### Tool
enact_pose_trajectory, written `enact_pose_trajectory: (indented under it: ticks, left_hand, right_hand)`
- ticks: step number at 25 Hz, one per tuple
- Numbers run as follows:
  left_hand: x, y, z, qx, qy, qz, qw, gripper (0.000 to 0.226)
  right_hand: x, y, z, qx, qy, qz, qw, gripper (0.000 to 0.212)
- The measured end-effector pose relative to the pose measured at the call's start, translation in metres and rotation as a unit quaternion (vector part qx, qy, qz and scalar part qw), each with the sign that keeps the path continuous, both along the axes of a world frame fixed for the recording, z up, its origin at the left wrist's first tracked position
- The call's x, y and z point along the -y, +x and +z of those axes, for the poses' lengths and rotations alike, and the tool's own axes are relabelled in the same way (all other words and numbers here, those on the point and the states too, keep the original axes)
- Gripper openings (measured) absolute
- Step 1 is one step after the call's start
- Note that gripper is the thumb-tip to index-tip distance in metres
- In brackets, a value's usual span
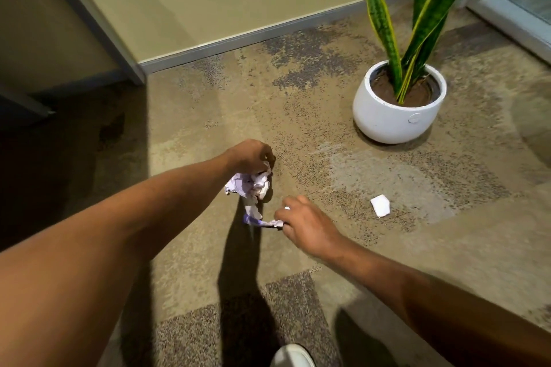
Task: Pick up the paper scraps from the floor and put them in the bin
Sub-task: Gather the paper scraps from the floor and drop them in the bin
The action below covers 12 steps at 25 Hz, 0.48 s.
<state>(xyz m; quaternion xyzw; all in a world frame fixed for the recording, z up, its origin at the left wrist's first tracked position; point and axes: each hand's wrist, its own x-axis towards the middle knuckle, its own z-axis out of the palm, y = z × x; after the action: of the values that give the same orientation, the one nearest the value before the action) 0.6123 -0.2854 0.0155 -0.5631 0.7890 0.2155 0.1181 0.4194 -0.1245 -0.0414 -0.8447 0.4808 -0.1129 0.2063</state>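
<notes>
Paper strip (267,222), thin, crumpled and purple-edged, is pinched between the thumb and curled fingertips of the right hand (307,225). It is held low over the carpet (190,229), beyond a rounded white shoe toe (290,356). The carpet is short-piled and mottled tan and grey. The strip rises towards a loose, creased wad (249,185) of pale lilac-white paper, which the left hand (250,156) grips from above with its fingers curled round the top. Whether strip and wad are joined cannot be told. To the right a small flat scrap (380,205), white and torn-edged, lies alone on the carpet. Farther off stands a smooth, round white pot (396,121) of brown soil with stiff, yellow-edged green leaves (384,30). Behind it a grey skirting (268,33) runs along the wall.
</notes>
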Motion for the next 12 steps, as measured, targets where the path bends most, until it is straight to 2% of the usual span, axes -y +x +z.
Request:
enact_pose_trajectory:
  ticks: [3, 8, 12]
  left_hand:
    - [-0.002, -0.007, -0.005, -0.007, -0.021, 0.012, 1.0, 0.026]
    - [-0.003, -0.014, -0.001, -0.009, -0.024, 0.026, 0.999, 0.016]
    - [-0.004, -0.034, 0.013, -0.086, -0.03, 0.019, 0.996, 0.014]
  right_hand:
    - [0.006, -0.031, 0.002, 0.031, 0.035, -0.053, 0.997, 0.009]
    - [0.016, -0.085, 0.018, 0.048, 0.075, -0.139, 0.986, 0.022]
    - [0.016, -0.137, 0.031, 0.031, 0.073, -0.201, 0.976, 0.026]
